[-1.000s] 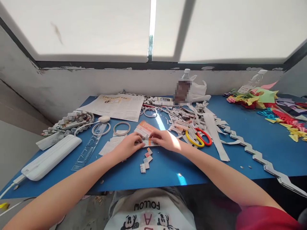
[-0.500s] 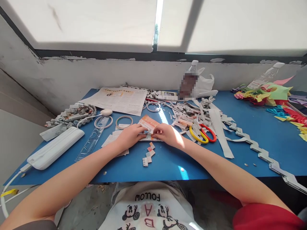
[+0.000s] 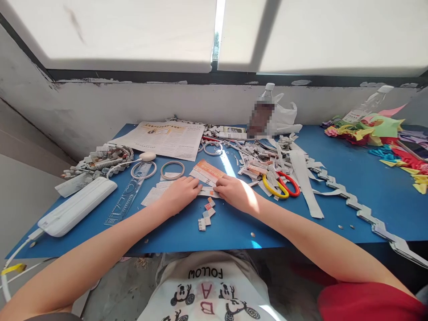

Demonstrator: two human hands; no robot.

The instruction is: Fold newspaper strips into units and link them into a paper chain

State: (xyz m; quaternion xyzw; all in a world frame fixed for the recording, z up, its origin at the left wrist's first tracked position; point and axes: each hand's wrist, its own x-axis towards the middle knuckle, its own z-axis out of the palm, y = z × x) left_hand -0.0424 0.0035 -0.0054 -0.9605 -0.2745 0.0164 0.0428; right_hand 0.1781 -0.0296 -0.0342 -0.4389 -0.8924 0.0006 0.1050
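A narrow strip of printed newspaper (image 3: pixel 207 191) lies flat across the table between my hands. My left hand (image 3: pixel 182 193) is closed at its left end, fingertips pressed down on the paper. At the right end, my right hand (image 3: pixel 234 191) has its fingers bent together on the same strip; my thumbs are mostly hidden. Just beyond it rests an orange-and-white piece of newspaper (image 3: pixel 205 170), close to my right fingertips. Nearer to me sits a short zigzag chain of folded paper (image 3: pixel 206 215).
Yellow-and-red-handled scissors (image 3: pixel 282 185) lie among paper scraps on the right, beside a long folded paper chain (image 3: pixel 356 205). Tape rolls (image 3: pixel 172 170), a clear ruler (image 3: pixel 129 196) and a white power strip (image 3: pixel 78 207) lie left. A bottle (image 3: pixel 262 111) stands behind.
My hands have spread slightly apart and lowered, and the strip between them now lies flatter and more exposed. The orange piece appears shifted a little to the left.
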